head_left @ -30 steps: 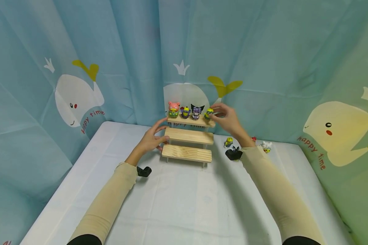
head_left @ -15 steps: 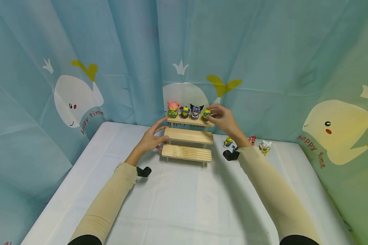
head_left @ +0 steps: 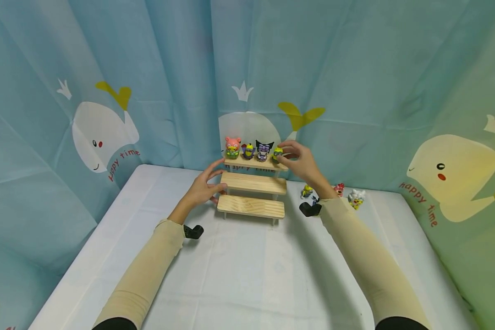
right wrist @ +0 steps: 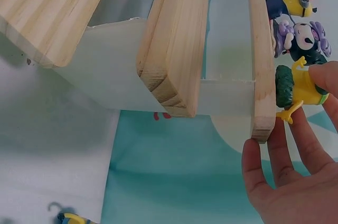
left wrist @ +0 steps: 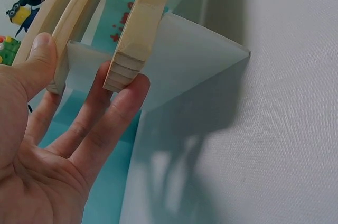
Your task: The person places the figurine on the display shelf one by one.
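Observation:
A three-tier wooden display stand [head_left: 253, 183] with pale side supports stands on the white table. At its left end is my left hand [head_left: 200, 188]; the left wrist view shows the thumb and fingers spread around the plank ends, gripping them. My right hand [head_left: 303, 162] pinches a small yellow-and-green Minion figurine [right wrist: 303, 86] at the right end of the top tier, its base against the plank. To its left along that tier stand a black-and-purple eared figurine [head_left: 264, 151], a Minion figurine in purple [head_left: 249, 151] and a pink figurine with a green body [head_left: 233, 148].
Several more figurines are on the table right of the stand: a yellow one [head_left: 307, 191], a red one [head_left: 339, 189], a white-topped one [head_left: 356, 199] and a dark one partly behind the right wrist's black camera mount [head_left: 310, 209]. A blue-green whale-print curtain [head_left: 346, 110] hangs behind.
My right hand has shifted slightly left with the yellow-and-green Minion figurine, bringing it closer to the black-and-purple one, then stayed almost still. My left hand has kept its place on the stand.

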{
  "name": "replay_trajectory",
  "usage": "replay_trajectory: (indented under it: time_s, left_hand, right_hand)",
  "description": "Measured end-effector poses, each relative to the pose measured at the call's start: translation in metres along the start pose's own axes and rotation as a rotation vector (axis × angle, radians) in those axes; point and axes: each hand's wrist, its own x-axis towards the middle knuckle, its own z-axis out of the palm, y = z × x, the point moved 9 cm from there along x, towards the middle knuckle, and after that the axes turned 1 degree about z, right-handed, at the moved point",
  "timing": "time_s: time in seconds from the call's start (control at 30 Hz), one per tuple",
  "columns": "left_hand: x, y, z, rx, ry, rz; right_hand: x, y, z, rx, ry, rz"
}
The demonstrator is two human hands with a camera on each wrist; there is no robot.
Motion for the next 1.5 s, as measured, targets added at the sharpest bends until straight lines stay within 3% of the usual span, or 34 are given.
replay_trajectory:
  time_s: [0.43,0.63,0.73,0.9,1.07,1.5]
  left_hand:
    - [0.001,-0.001,0.001,-0.029,-0.015,-0.031]
    - [-0.007,0.02,0.004,-0.026,-0.021,-0.03]
    - [-0.01,0.026,0.005,-0.021,-0.021,-0.031]
    - [-0.006,0.015,0.003,-0.023,-0.02,-0.044]
    - [-0.001,0.0,0.001,-0.013,-0.01,-0.034]
    - [-0.002,0.002,0.002,0.004,0.002,-0.005]
  right_hand:
    - [0.0,0.002,0.0,0.015,-0.014,-0.002]
    - [-0.002,0.0,0.001,0.011,-0.024,-0.005]
    - [0.003,0.012,0.001,0.011,-0.027,-0.005]
    - [0.013,0.035,-0.001,-0.001,-0.015,-0.001]
    - [0.011,0.035,-0.002,-0.013,-0.009,-0.01]
    - [0.01,0.034,-0.003,-0.019,-0.024,-0.009]
